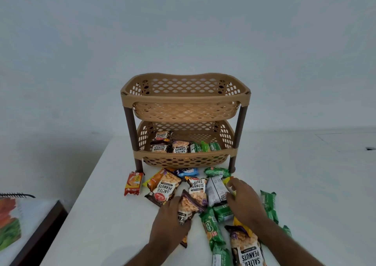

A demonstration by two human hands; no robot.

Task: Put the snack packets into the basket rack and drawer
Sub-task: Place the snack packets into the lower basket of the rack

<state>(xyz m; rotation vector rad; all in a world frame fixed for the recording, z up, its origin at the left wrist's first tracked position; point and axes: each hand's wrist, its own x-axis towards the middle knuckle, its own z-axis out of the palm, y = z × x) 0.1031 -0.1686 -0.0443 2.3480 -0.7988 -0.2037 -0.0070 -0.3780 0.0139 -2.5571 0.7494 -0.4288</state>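
Note:
A tan two-tier basket rack with brown legs stands on the white table. Its top basket looks empty. The lower basket holds salted peanut packets and green packets. Many snack packets lie scattered in front of the rack. My left hand is closed on a salted peanuts packet. My right hand grips a silver-white packet. No drawer is visible.
Loose on the white table: a red-orange biscuit packet at the left, a blue packet, several green packets on the right, another peanuts packet near me. A dark side table with a spiral notebook stands at the left.

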